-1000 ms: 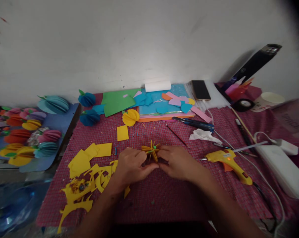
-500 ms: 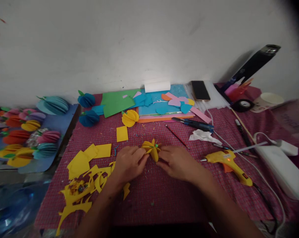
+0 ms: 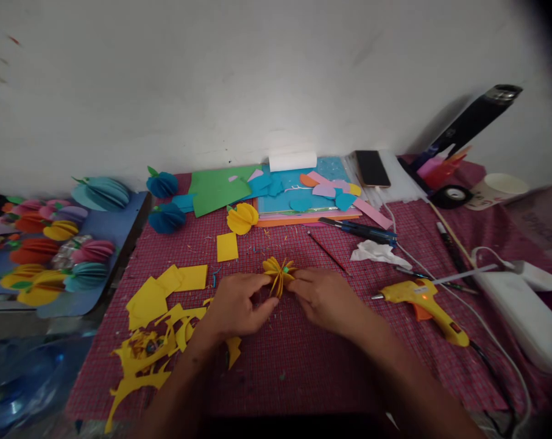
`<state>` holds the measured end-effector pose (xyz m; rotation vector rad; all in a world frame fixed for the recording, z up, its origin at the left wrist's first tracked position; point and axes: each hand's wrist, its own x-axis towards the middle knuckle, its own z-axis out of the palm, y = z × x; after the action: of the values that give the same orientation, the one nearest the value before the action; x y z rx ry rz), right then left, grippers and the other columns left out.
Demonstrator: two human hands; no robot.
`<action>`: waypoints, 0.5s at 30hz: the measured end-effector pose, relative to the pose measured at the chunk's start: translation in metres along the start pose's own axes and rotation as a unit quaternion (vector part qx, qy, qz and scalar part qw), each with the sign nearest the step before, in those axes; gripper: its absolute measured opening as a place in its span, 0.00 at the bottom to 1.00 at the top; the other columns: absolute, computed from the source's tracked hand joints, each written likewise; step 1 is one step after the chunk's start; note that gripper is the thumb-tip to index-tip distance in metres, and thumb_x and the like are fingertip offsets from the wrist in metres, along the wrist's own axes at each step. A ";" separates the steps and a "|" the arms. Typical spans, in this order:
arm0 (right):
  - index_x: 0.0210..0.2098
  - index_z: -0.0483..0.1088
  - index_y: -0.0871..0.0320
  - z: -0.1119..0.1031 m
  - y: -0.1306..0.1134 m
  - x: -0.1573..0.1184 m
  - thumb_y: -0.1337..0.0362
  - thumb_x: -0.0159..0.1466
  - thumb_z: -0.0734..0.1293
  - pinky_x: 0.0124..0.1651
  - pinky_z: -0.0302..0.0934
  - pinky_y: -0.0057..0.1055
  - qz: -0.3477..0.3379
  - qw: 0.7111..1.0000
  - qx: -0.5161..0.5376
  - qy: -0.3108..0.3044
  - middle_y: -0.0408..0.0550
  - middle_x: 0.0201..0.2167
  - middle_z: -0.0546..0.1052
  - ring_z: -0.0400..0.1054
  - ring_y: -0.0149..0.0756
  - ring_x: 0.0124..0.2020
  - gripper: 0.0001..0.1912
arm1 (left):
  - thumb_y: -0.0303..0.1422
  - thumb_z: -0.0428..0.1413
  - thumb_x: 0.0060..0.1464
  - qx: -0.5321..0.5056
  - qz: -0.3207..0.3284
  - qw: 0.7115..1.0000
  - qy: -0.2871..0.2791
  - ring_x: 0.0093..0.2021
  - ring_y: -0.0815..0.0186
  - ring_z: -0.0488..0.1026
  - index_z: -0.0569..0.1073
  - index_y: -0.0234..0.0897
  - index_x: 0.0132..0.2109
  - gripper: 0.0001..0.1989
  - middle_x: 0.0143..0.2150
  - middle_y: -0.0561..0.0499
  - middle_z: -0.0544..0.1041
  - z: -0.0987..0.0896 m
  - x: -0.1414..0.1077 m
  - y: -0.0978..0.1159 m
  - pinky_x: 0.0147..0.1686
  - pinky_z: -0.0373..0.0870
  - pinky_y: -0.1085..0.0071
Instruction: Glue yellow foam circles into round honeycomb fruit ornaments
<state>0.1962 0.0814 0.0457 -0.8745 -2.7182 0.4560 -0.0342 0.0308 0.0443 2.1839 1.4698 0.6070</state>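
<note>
Between my two hands is a yellow paper pumpkin made of folded leaves, with a bit of green at its centre. My left hand pinches its left side, thumb at the near leaves and fingers behind. My right hand grips the right side with bent fingers, which partly hide the leaves there. A finished-looking yellow paper pumpkin sits just beyond. Yellow paper squares and curved yellow offcuts lie left of my left hand. Right of my right hand rests a yellow glue gun with its light on.
Blue paper pumpkins stand at the back left; more colourful ones lie on a blue board. Coloured sheets, a phone, a cutter, a pencil and crumpled tissue lie beyond my hands. A white power strip and cables are at right.
The yellow paper pumpkin has turned a little between my fingers, and its leaves fan out differently. My left thumb has shifted to the right along its near side. The view has moved slightly.
</note>
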 end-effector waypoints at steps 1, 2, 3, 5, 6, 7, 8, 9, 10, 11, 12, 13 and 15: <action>0.41 0.76 0.58 0.001 0.001 0.000 0.76 0.65 0.63 0.38 0.56 0.33 -0.004 1.000 -0.003 0.009 0.47 0.36 0.78 0.69 0.36 0.35 0.12 | 0.37 0.60 0.58 -0.002 -0.012 1.000 -0.005 0.33 0.64 0.76 0.78 0.39 0.47 0.11 0.36 0.50 0.81 -0.001 0.000 -0.001 0.33 0.67 0.69; 0.40 0.76 0.58 0.003 0.002 0.000 0.77 0.64 0.63 0.38 0.57 0.33 -0.007 1.000 -0.003 0.018 0.47 0.36 0.78 0.70 0.36 0.35 0.13 | 0.38 0.61 0.58 -0.007 -0.020 1.000 -0.008 0.33 0.64 0.76 0.79 0.39 0.47 0.12 0.37 0.50 0.82 -0.001 0.000 -0.002 0.33 0.67 0.69; 0.39 0.76 0.58 0.004 0.003 0.000 0.77 0.64 0.63 0.37 0.57 0.33 -0.009 1.000 -0.003 0.023 0.46 0.36 0.78 0.69 0.36 0.35 0.13 | 0.39 0.61 0.59 -0.014 -0.025 1.000 -0.011 0.34 0.64 0.76 0.79 0.40 0.49 0.13 0.39 0.50 0.82 -0.002 0.000 -0.003 0.33 0.67 0.70; 0.38 0.76 0.57 0.005 0.005 0.000 0.77 0.64 0.63 0.37 0.56 0.33 -0.010 1.000 -0.004 0.027 0.46 0.34 0.78 0.69 0.36 0.34 0.13 | 0.39 0.61 0.60 -0.029 -0.031 0.999 -0.016 0.34 0.66 0.76 0.79 0.42 0.51 0.14 0.40 0.51 0.82 -0.002 0.001 -0.005 0.33 0.66 0.71; 0.37 0.76 0.57 0.005 0.006 0.000 0.78 0.64 0.63 0.37 0.56 0.33 -0.011 1.000 -0.005 0.025 0.45 0.34 0.78 0.69 0.36 0.34 0.13 | 0.39 0.62 0.59 -0.034 -0.035 0.999 -0.018 0.32 0.67 0.75 0.79 0.42 0.51 0.14 0.39 0.52 0.82 -0.002 0.001 -0.007 0.32 0.65 0.71; 0.37 0.76 0.57 0.004 0.006 0.000 0.78 0.64 0.63 0.37 0.56 0.33 -0.011 1.000 -0.006 0.023 0.45 0.33 0.78 0.69 0.36 0.33 0.13 | 0.40 0.62 0.59 -0.035 -0.040 0.998 -0.020 0.31 0.68 0.74 0.80 0.43 0.50 0.14 0.37 0.53 0.82 -0.002 0.001 -0.008 0.31 0.64 0.72; 0.36 0.76 0.57 0.003 0.006 0.000 0.78 0.63 0.63 0.37 0.57 0.33 -0.010 1.000 -0.006 0.020 0.45 0.33 0.78 0.69 0.36 0.33 0.13 | 0.40 0.63 0.58 -0.033 -0.043 0.998 -0.018 0.30 0.68 0.73 0.80 0.43 0.50 0.14 0.36 0.54 0.82 -0.002 0.002 -0.009 0.30 0.63 0.72; 0.37 0.76 0.57 0.002 0.005 0.000 0.78 0.63 0.63 0.37 0.57 0.33 -0.009 1.000 -0.004 0.017 0.45 0.33 0.78 0.69 0.36 0.33 0.12 | 0.41 0.64 0.58 -0.031 -0.045 0.998 -0.016 0.29 0.68 0.73 0.80 0.43 0.49 0.14 0.35 0.54 0.81 -0.001 0.002 -0.010 0.29 0.63 0.72; 0.37 0.76 0.57 0.001 0.004 0.000 0.77 0.64 0.63 0.37 0.57 0.33 -0.006 1.000 -0.002 0.014 0.46 0.34 0.78 0.70 0.36 0.34 0.12 | 0.42 0.64 0.58 -0.029 -0.045 0.998 -0.014 0.29 0.68 0.73 0.80 0.43 0.49 0.14 0.34 0.54 0.81 -0.001 0.003 -0.011 0.30 0.63 0.72; 0.37 0.76 0.58 -0.001 0.003 0.000 0.76 0.64 0.63 0.38 0.58 0.33 -0.002 1.000 0.002 0.011 0.46 0.35 0.78 0.70 0.37 0.34 0.11 | 0.43 0.64 0.58 -0.027 -0.042 0.999 -0.014 0.30 0.68 0.73 0.80 0.43 0.48 0.14 0.35 0.54 0.81 0.000 0.003 -0.011 0.30 0.64 0.72; 0.38 0.76 0.58 -0.002 0.001 0.000 0.74 0.65 0.63 0.38 0.59 0.33 0.002 1.000 0.007 0.007 0.47 0.36 0.78 0.71 0.37 0.35 0.10 | 0.44 0.64 0.58 -0.024 -0.037 0.999 -0.017 0.31 0.68 0.74 0.80 0.43 0.48 0.15 0.36 0.54 0.82 0.001 0.003 -0.012 0.31 0.64 0.71; 0.38 0.76 0.58 -0.004 -0.001 0.000 0.72 0.66 0.64 0.39 0.59 0.34 0.006 1.000 0.013 0.003 0.48 0.37 0.78 0.71 0.38 0.36 0.09 | 0.44 0.63 0.59 -0.020 -0.032 0.999 -0.022 0.32 0.67 0.75 0.79 0.42 0.48 0.14 0.37 0.54 0.82 0.002 0.003 -0.012 0.32 0.65 0.71; 0.40 0.77 0.58 -0.006 -0.004 0.000 0.67 0.68 0.65 0.40 0.61 0.35 0.013 1.000 0.025 -0.003 0.50 0.38 0.78 0.71 0.39 0.38 0.08 | 0.43 0.62 0.60 -0.012 -0.023 0.999 -0.033 0.34 0.65 0.76 0.79 0.41 0.46 0.13 0.38 0.53 0.82 0.004 0.003 -0.013 0.34 0.67 0.70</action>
<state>0.1960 0.0792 0.0528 -0.8991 -2.6919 0.5295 -0.0402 0.0377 0.0336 2.1258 1.4679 0.5297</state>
